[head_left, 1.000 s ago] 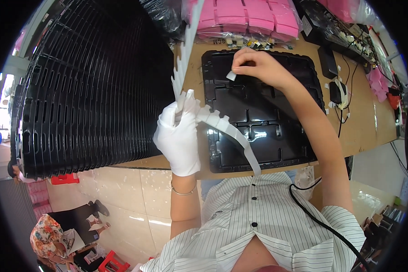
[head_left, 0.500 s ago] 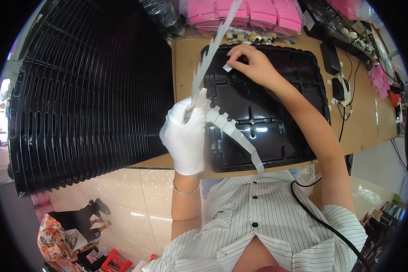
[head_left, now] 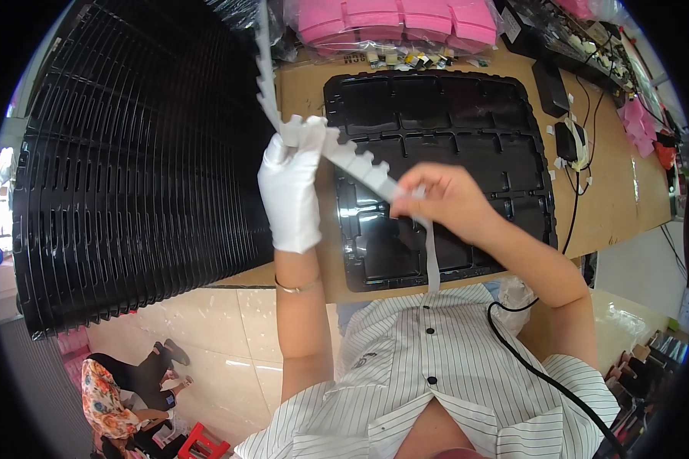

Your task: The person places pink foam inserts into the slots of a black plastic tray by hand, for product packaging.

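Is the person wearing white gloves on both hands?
No, the white cloth glove covers only the left hand; the right hand is bare.

a white glove (head_left: 292, 203), bangle (head_left: 297, 289) and pinstriped white shirt (head_left: 394, 359) with black buttons (head_left: 430, 331) are worn.

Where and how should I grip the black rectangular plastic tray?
Probably grip the tray by the far half of its right rim, coming from the right. It lies flat and looks shallow, so the rim should offer the best hold; a tall stack of black slotted plastic trays stands along the left, and a pale notched strip overlaps the near rim.
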A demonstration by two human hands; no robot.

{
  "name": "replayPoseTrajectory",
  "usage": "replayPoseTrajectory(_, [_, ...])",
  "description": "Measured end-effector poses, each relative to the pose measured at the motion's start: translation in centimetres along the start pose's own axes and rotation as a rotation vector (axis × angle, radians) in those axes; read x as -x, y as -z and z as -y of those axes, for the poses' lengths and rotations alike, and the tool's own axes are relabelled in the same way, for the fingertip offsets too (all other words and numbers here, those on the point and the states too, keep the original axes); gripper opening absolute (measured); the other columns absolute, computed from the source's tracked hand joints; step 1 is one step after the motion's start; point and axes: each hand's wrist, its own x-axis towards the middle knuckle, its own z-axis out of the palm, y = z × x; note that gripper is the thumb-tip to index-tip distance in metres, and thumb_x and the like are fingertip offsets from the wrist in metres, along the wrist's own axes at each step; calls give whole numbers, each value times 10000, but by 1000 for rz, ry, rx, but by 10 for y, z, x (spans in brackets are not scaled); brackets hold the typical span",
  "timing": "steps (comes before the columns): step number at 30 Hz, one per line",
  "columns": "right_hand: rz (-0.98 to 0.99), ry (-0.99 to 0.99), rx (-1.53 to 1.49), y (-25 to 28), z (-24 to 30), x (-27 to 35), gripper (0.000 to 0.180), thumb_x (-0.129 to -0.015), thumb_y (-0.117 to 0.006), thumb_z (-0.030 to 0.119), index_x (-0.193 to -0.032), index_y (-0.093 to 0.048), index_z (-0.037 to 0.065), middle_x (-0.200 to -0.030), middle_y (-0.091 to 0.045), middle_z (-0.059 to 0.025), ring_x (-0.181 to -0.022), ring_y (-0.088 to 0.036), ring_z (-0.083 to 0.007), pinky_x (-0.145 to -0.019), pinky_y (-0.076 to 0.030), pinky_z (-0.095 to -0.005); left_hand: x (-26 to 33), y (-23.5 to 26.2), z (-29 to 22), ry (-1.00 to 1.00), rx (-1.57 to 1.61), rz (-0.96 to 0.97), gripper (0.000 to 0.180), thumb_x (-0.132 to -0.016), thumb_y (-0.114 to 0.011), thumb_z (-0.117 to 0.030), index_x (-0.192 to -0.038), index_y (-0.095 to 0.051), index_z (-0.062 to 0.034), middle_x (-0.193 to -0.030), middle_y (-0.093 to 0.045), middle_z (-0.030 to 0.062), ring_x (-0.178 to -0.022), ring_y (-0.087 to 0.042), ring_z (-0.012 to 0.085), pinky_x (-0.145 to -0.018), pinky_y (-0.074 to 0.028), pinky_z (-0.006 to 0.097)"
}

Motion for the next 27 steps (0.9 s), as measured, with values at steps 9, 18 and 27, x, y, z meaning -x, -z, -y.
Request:
replayPoseTrajectory(9, [-6,1157,1510,87,27,-112,188,-810,-630,45,-992,-616,-2,-954,-561,-78,-887,-580,-259,-754,-487,-327,-68,2,48,-27,149,329,166,-799,-606,75,-950,-616,6,-909,-635,71,-889,-616,150,-872,-455,253])
replayPoseTrajectory(18, [189,449,1349,55,43,-114,197,-912,-529,183,-956,-535,-9,-955,-553,-149,-947,-562,-347,-829,-454,-420,-83,25,69,3,-214,144,142,-734,-524,117,-717,-579,-13,-748,-588,66,-741,-584,170,-763,-486,274])
replayPoseTrajectory(27, [73,455,1475,84,51,-108,159,-892,-560,135,-981,-566,4,-915,-548,-148,-931,-567,-341,-813,-448,-414,-82,-2,52,-75,-273,252,196,-847,-654,-47,-1038,-677,-6,-922,-686,24,-806,-594,68,-728,-443,185])
